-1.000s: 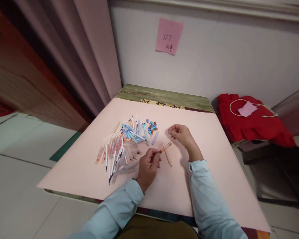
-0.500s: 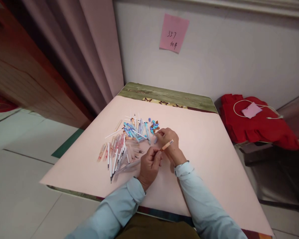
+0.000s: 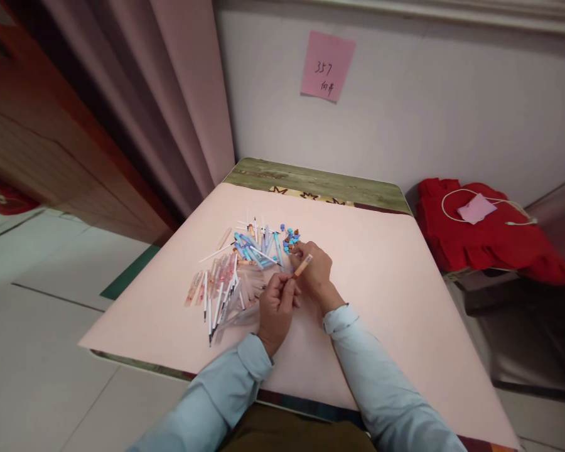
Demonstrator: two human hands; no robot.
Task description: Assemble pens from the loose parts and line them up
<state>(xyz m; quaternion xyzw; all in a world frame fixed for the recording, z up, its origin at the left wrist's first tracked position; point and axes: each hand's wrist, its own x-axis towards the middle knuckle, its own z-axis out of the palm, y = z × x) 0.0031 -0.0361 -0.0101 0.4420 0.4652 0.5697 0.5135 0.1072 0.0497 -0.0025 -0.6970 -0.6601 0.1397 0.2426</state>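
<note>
My left hand is closed around the lower end of an orange-brown pen barrel, which slants up to the right with its pale end free. Just beyond, my right hand has its fingers bent together at the near edge of a small heap of blue and brown pen caps. What lies between those fingertips is hidden. Blue pen barrels are piled to the left of the caps. Closer to me lie several white pen refills and clear and pinkish barrels.
A pale pink sheet covers most of the table. At the back stands a white wall with a pink note. To the right, a red cloth carries a white cable. A curtain hangs at the left.
Both hands have shifted slightly left, the pen barrel moving with my left hand. My right fingertips have come closer to the heap of caps.
</note>
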